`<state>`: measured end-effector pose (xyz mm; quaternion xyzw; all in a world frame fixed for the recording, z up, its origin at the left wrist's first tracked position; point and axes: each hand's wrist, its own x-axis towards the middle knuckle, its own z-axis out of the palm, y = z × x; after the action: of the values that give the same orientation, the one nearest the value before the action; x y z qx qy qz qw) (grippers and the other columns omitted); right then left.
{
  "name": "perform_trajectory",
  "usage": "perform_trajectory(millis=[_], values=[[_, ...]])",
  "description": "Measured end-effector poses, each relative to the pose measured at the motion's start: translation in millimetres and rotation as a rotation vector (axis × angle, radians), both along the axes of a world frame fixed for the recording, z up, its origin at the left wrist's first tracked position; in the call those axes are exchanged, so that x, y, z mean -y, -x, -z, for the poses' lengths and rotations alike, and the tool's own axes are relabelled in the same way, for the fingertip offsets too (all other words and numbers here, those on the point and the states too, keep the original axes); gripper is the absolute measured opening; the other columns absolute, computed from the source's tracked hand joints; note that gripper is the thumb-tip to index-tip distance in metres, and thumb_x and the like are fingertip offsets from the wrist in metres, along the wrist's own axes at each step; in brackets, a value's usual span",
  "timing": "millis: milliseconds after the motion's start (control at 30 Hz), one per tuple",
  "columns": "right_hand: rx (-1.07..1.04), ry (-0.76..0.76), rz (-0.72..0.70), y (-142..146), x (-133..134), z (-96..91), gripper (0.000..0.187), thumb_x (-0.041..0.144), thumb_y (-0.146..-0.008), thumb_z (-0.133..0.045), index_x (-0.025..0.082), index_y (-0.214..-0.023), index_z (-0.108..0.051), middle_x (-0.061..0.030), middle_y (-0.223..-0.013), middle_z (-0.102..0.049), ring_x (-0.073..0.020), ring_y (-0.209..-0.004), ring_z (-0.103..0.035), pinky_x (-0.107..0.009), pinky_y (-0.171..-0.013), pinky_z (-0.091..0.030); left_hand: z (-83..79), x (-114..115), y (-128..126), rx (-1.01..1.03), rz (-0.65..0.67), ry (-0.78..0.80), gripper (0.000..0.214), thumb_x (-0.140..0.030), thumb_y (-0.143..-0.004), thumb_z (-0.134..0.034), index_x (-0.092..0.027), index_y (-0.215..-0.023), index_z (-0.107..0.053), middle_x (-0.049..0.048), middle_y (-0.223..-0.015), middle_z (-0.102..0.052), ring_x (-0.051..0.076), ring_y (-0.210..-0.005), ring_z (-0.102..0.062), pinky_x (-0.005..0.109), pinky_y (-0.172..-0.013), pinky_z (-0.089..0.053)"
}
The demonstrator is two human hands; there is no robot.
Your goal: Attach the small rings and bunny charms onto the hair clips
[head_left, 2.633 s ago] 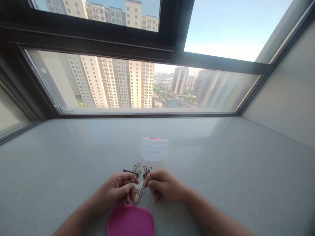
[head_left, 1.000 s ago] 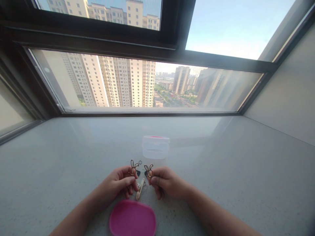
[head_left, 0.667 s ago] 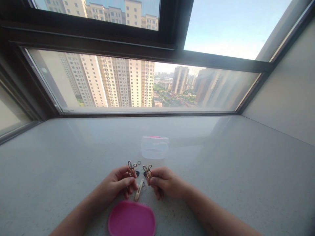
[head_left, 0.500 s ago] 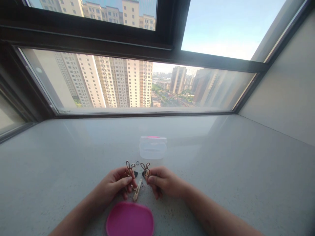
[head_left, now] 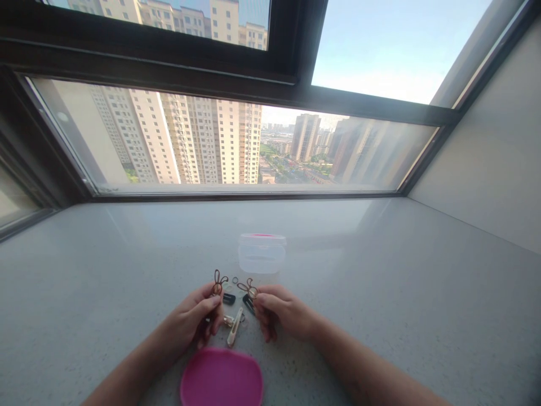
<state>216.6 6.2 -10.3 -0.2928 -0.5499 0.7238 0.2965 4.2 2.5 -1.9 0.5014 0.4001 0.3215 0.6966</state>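
Observation:
Between the thumb and fingers of my left hand (head_left: 195, 317) is a thin brown hair tie (head_left: 218, 278) with ear-like loops standing up. My right hand (head_left: 286, 311) pinches a similar brown looped hair tie (head_left: 248, 286), its loops leaning left. The two ties are apart. Just past my left fingertips lies a black snap hair clip (head_left: 229, 299), and another black hair clip (head_left: 248, 304) lies against my right fingers. A beige hair clip (head_left: 235, 328) rests between my hands, beside a small shiny clip (head_left: 229, 321) partly hidden by my left fingers.
Behind my hands stands a clear plastic box (head_left: 262, 256). A pink tray-like lid (head_left: 222, 379) lies nearest to me. Several small rings, one dark ring (head_left: 235, 279) among them, are scattered around the clips. The pale countertop (head_left: 380, 282) ends at a dark-framed window.
My left hand has drawn slightly left and up with its hair tie, uncovering more of the black clip. The right hair tie has tipped leftward, and its loops are spread differently.

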Motion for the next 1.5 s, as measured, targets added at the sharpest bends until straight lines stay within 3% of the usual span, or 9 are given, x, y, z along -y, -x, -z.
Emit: perform_trajectory(millis=[167, 367, 700, 967, 1200, 1333, 1500], values=[[-0.048, 0.015, 0.048, 1.6, 0.6, 0.6, 0.028, 0.039, -0.082, -0.041, 0.016, -0.065, -0.037, 0.0047, -0.054, -0.04, -0.0077, -0.038, -0.049, -0.016, -0.032, -0.032, -4.1, 2.7, -1.1, -0.037, -0.025, -0.055, 0.025, -0.038, -0.084, -0.038, -0.017, -0.07, -0.042, -0.0044, -0.049, -0.049, 0.004, -0.031, -0.033, 0.013, -0.029, -0.025], [-0.061, 0.024, 0.062, 1.0, -0.2, 3.1, 0.029, 0.036, -0.08, -0.047, 0.014, -0.063, -0.042, 0.005, -0.05, -0.041, -0.0079, -0.037, -0.049, -0.016, -0.032, -0.032, -6.6, 2.0, -1.7, -0.072, -0.01, -0.006, 0.025, -0.04, -0.079, -0.048, -0.017, -0.071, -0.045, -0.0048, -0.047, -0.049, 0.003, -0.03, -0.033, 0.013, -0.029, -0.024], [0.115, -0.076, -0.007, 0.0, 1.5, 4.2, 0.03, 0.04, -0.077, -0.053, 0.01, -0.075, -0.056, 0.0033, -0.045, -0.047, -0.0077, -0.038, -0.047, -0.016, -0.036, -0.034, 0.3, 1.3, -0.2, -0.094, 0.0, -0.004, 0.026, -0.041, -0.075, -0.056, -0.017, -0.074, -0.046, -0.0041, -0.049, -0.052, 0.004, -0.033, -0.035, 0.013, -0.032, -0.026], [0.372, -0.322, 0.007, 4.2, 11.6, -0.4, 0.03, 0.039, -0.078, -0.051, 0.011, -0.074, -0.058, 0.0042, -0.049, -0.042, -0.0057, -0.042, -0.039, -0.016, -0.039, -0.028, 1.4, 1.9, -2.2, -0.121, 0.039, -0.102, 0.026, -0.042, -0.076, -0.054, -0.016, -0.078, -0.046, -0.0028, -0.053, -0.054, 0.004, -0.035, -0.036, 0.014, -0.033, -0.027], [0.45, -0.569, -0.039, 5.3, 13.0, -6.6, 0.03, 0.037, -0.079, -0.05, 0.01, -0.069, -0.059, 0.0037, -0.056, -0.039, -0.0061, -0.054, -0.034, -0.017, -0.048, -0.026, -2.4, 5.2, -3.8, -0.132, 0.04, -0.086, 0.027, -0.042, -0.076, -0.054, -0.016, -0.074, -0.047, -0.0021, -0.051, -0.053, 0.004, -0.035, -0.035, 0.015, -0.034, -0.026], [0.457, -0.551, -0.103, 6.2, 13.0, -10.7, 0.028, 0.034, -0.08, -0.048, 0.01, -0.07, -0.059, 0.0027, -0.058, -0.045, -0.0071, -0.056, -0.04, -0.017, -0.05, -0.029, 0.4, 5.5, -3.9, -0.085, 0.033, -0.08, 0.026, -0.041, -0.076, -0.055, -0.015, -0.074, -0.049, -0.0023, -0.051, -0.053, 0.005, -0.037, -0.036, 0.015, -0.035, -0.025], [0.37, -0.439, -0.091, 6.2, 11.3, -10.1, 0.026, 0.031, -0.078, -0.051, 0.01, -0.064, -0.058, 0.0034, -0.054, -0.043, -0.0061, -0.053, -0.038, -0.017, -0.047, -0.027, -0.1, 4.3, -4.7, -0.069, 0.013, -0.102, 0.027, -0.04, -0.074, -0.057, -0.014, -0.069, -0.049, -0.0016, -0.052, -0.053, 0.005, -0.038, -0.038, 0.016, -0.036, -0.027]])
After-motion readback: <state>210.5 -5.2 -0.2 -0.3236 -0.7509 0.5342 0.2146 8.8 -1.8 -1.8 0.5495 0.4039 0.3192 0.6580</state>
